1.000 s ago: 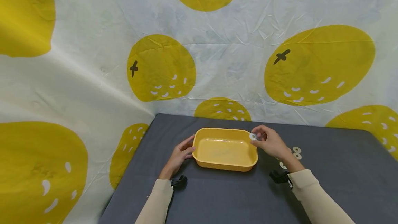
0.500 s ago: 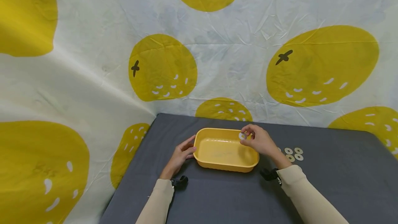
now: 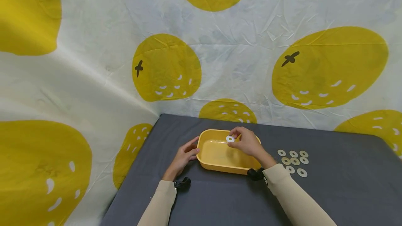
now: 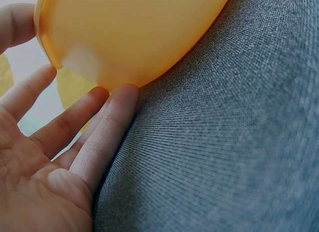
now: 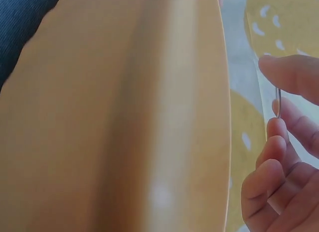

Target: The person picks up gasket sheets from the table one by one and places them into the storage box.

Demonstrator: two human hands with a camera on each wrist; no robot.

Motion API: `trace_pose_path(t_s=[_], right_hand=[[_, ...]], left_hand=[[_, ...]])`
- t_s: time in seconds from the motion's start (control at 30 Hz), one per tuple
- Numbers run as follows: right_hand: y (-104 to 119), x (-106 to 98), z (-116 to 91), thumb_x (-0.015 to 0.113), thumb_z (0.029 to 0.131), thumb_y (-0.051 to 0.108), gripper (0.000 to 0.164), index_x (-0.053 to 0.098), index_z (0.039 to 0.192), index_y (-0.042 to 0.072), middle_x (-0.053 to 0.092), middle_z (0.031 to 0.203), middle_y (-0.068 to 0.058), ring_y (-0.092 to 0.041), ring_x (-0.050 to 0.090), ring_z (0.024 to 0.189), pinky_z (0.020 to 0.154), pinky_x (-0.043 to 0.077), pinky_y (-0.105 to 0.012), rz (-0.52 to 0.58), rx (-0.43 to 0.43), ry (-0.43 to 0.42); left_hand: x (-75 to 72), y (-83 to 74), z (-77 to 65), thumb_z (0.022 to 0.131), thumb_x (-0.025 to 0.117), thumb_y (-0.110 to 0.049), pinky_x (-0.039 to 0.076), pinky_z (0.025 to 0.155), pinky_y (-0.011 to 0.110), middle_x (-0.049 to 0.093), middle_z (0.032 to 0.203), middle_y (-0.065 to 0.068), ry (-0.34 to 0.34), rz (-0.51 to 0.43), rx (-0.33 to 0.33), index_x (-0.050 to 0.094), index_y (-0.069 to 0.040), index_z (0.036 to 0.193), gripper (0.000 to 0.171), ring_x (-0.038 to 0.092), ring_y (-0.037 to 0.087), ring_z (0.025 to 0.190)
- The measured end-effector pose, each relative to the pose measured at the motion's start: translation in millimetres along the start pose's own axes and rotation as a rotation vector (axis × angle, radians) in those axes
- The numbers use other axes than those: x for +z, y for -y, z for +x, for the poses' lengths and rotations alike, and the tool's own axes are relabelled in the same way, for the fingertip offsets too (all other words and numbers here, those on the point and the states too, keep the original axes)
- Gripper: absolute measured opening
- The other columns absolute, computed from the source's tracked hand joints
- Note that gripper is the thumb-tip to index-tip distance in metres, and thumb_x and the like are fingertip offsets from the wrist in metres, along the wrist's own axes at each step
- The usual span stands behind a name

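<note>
A flat washer [image 3: 230, 138], round with a hole in its middle, is pinched between the thumb and fingertips of my right hand [image 3: 247, 144]. That hand is above the inside of a yellow rectangular tub [image 3: 216, 152]. Seen edge-on in the right wrist view, the washer [image 5: 278, 102] is a thin metal line between thumb and finger. My left hand [image 3: 183, 157] rests against the tub's left end. In the left wrist view its fingers are nearly straight and touch the tub's outer wall [image 4: 119, 38]. My right forearm hides the tub's near right corner.
Several more washers [image 3: 295, 161] lie flat in a loose group on the dark grey cloth [image 3: 213, 201], right of the tub. A white curtain [image 3: 232, 69] with yellow fruit prints hangs behind and to the left of the table.
My right hand has moved left with the washer, from the tub's right rim to over its inside. More of the washers on the cloth now show. The left hand has stayed at the tub.
</note>
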State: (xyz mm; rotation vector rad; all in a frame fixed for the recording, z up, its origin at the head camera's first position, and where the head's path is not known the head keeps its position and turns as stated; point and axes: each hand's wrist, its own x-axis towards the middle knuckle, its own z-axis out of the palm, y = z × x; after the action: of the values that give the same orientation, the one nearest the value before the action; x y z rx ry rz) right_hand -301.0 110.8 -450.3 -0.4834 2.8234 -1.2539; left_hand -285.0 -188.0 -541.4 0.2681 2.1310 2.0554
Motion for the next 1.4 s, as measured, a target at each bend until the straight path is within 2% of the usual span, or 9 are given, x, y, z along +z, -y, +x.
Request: trace_pose_path(t_s=[0.23, 0.37, 0.9, 1.2, 1.4], right_hand=[[12.5, 17.8, 10.6, 0.084, 0.085, 0.020, 0.028, 0.070, 0.107, 0.010, 0.062, 0.096, -0.007, -0.020, 0.052, 0.082, 0.072, 0.043, -0.032, -0.011, 0.019, 0.017], [18.0, 28.2, 15.0, 0.086, 0.083, 0.021, 0.029, 0.070, 0.105, 0.012, 0.062, 0.095, -0.006, -0.020, 0.052, 0.081, 0.073, 0.043, -0.032, -0.031, 0.031, 0.013], [19.4, 68.9, 32.7, 0.089, 0.079, 0.020, 0.029, 0.070, 0.100, 0.013, 0.061, 0.090, -0.003, -0.018, 0.053, 0.080, 0.074, 0.044, -0.032, -0.061, 0.059, -0.018], [26.4, 81.2, 38.1, 0.088, 0.080, 0.022, 0.031, 0.071, 0.104, 0.015, 0.062, 0.088, -0.001, -0.018, 0.054, 0.076, 0.067, 0.043, -0.029, -0.094, 0.103, -0.001], [29.2, 87.2, 39.8, 0.089, 0.080, 0.024, 0.032, 0.069, 0.104, 0.018, 0.059, 0.083, 0.000, -0.017, 0.052, 0.070, 0.062, 0.039, -0.028, -0.119, 0.142, -0.009]], left_hand=[[-0.9, 1.2, -0.1, 0.098, 0.070, -0.028, 0.061, 0.091, 0.033, 0.063, 0.134, 0.017, -0.017, -0.006, -0.010, 0.049, -0.028, 0.153, 0.059, 0.069, 0.017, 0.111], [-1.3, 1.7, -0.4, 0.099, 0.069, -0.027, 0.061, 0.091, 0.033, 0.063, 0.133, 0.017, -0.011, 0.006, 0.003, 0.047, -0.025, 0.155, 0.060, 0.069, 0.016, 0.110], [0.4, 2.1, -1.2, 0.100, 0.068, -0.023, 0.061, 0.091, 0.033, 0.061, 0.137, 0.020, 0.001, -0.040, -0.019, 0.048, -0.026, 0.154, 0.059, 0.068, 0.019, 0.113], [1.5, 0.7, -1.4, 0.100, 0.067, -0.023, 0.060, 0.093, 0.032, 0.058, 0.143, 0.022, 0.014, -0.053, -0.015, 0.046, -0.026, 0.155, 0.059, 0.064, 0.034, 0.124], [0.8, 0.3, -0.5, 0.100, 0.068, -0.023, 0.060, 0.092, 0.032, 0.058, 0.143, 0.022, 0.015, -0.053, -0.012, 0.047, -0.026, 0.155, 0.059, 0.064, 0.034, 0.124]])
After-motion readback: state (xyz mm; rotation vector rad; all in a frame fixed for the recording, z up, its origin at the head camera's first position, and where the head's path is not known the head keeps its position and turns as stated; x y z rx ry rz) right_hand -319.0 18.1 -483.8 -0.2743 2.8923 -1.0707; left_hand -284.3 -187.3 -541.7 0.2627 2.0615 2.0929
